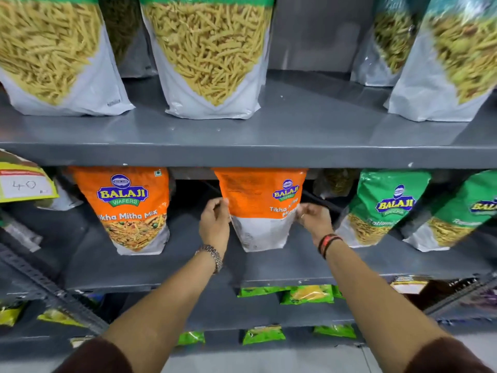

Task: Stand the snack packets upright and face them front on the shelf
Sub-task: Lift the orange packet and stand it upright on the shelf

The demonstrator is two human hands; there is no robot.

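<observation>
An orange Balaji Tikha Mitha Mix packet (261, 208) stands upright on the grey middle shelf (188, 270), its printed back panel toward me. My left hand (215, 222) pinches its left edge and my right hand (314, 219) pinches its right edge. A second orange packet (131, 208) of the same kind stands to the left, front face forward. Two green Balaji packets (382, 208) lean at the right of the same shelf.
The upper shelf (295, 146) holds large clear-fronted bags of yellow sev (207, 55). A yellow price tag (24, 181) hangs at the far left. Small green and yellow packets (306, 293) lie on the lower shelves. A slotted metal upright (53, 292) crosses the lower left.
</observation>
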